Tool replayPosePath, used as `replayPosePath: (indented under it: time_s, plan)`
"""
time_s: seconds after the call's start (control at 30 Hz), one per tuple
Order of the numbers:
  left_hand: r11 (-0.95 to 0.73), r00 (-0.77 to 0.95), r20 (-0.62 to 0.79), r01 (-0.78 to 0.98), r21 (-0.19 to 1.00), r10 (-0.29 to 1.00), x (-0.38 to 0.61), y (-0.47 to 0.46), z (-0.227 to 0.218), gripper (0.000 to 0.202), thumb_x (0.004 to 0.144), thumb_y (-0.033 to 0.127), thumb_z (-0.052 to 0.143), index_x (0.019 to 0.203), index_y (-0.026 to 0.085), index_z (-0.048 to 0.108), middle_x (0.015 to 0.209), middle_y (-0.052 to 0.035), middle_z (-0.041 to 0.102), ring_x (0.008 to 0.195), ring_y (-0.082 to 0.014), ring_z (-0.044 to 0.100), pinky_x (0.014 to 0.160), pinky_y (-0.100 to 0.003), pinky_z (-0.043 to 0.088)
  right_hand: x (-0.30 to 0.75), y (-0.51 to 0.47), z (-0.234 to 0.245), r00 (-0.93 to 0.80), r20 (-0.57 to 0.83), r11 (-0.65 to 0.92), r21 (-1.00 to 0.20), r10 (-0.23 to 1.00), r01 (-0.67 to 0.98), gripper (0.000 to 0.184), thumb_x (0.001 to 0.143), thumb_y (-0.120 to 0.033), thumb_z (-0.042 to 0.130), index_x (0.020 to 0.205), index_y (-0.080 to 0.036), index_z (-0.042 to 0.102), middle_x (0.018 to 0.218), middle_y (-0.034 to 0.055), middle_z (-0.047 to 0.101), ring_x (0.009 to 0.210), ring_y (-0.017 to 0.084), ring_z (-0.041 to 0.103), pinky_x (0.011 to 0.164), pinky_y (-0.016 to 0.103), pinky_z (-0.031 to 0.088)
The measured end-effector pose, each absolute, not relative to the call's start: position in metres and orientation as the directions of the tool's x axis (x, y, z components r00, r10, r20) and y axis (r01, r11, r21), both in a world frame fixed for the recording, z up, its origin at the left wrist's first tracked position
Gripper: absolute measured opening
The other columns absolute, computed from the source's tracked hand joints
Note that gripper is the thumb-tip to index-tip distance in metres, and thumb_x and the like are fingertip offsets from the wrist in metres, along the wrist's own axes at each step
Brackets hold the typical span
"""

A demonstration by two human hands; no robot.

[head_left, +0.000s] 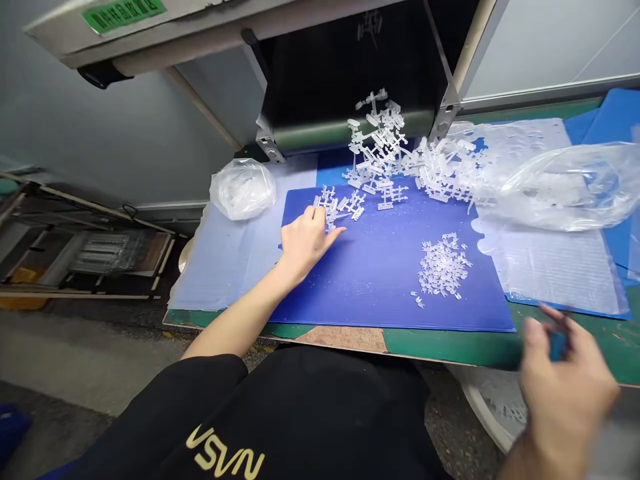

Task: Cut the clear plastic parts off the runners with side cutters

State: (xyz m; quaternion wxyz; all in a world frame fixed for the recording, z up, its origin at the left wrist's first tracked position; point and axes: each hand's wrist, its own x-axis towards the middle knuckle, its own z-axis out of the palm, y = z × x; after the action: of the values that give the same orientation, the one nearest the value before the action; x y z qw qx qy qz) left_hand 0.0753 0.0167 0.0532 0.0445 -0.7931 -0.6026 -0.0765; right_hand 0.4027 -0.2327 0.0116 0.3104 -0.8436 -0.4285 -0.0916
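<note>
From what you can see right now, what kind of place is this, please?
Probably a small plastics factory workshop: clear moulded plastic runners lie heaped on a blue corrugated plastic sheet, below what looks like a metal-framed conveyor, with a clear plastic bag beside them.

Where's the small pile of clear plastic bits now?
In the head view, the small pile lies on the blue sheet, right of the left hand, below the bigger heap.

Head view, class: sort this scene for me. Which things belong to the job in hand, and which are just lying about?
Job in hand: left hand, right hand, clear plastic runners, small clear parts, blue corrugated sheet.

Lying about: bunched plastic bag, large clear bag, rack.
</note>
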Motion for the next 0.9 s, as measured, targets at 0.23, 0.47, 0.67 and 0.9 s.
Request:
replayPosePath:
  time_s: [0.23, 0.47, 0.67, 0.9]
  plan:
    - [-0.296, 0.284, 0.085, 0.892, 0.341, 0.955, 0.048, 0.047, 0.038, 0.022, 0.105, 0.033, 0.057, 0.111, 0.016, 0.069, 0.114, -0.0171, 0.077, 0.104, -0.0327, 0.076, 0.093, -0.046, 0.057, 0.347, -0.080, 0.048, 0.264, 0.183, -0.227, -0.199, 0.947, 0.953, 0.045, 0.106, -0.043, 0.052, 0.136, -0.013, 0.069, 0.117, 0.0227, 0.072, 0.102, 0.040, 0.070, 0.080, 0.048, 0.057]
    - [-0.138, 0.258, -0.019, 0.575, 0.806, 0.966, -0.013, 0.034, 0.036, 0.027, 0.102, 0.046, 0.061, 0.104, 0.020, 0.068, 0.103, -0.0072, 0.081, 0.092, -0.0208, 0.080, 0.083, -0.035, 0.069, 0.364, 0.008, 0.030, 0.164, 0.007, -0.163, -0.054, 0.986, 0.985, 0.041, 0.105, -0.039, 0.058, 0.134, -0.012, 0.069, 0.130, 0.0256, 0.067, 0.119, 0.044, 0.062, 0.096, 0.058, 0.051]
    - [0.297, 0.405, -0.292, 0.053, 0.953, 0.866, -0.012, 0.008, 0.038, 0.028, 0.097, 0.047, 0.073, 0.103, 0.022, 0.065, 0.089, -0.0034, 0.080, 0.090, -0.0230, 0.084, 0.082, -0.036, 0.073, 0.320, -0.003, 0.055, 0.131, 0.127, -0.081, -0.338, 0.983, 0.938, 0.064, 0.097, -0.049, 0.075, 0.145, -0.008, 0.067, 0.154, 0.0283, 0.057, 0.144, 0.051, 0.048, 0.117, 0.072, 0.040]
    - [0.302, 0.363, -0.320, 0.109, 0.947, 0.875, -0.015, -0.003, 0.033, 0.028, 0.090, 0.039, 0.083, 0.109, 0.020, 0.079, 0.097, -0.0043, 0.084, 0.089, -0.0192, 0.083, 0.091, -0.033, 0.070, 0.227, -0.045, 0.061, -0.145, -0.309, -0.271, -0.934, 0.940, 0.231, 0.037, 0.096, -0.046, 0.078, 0.124, -0.022, 0.084, 0.109, 0.0080, 0.086, 0.095, 0.027, 0.083, 0.094, 0.046, 0.069]
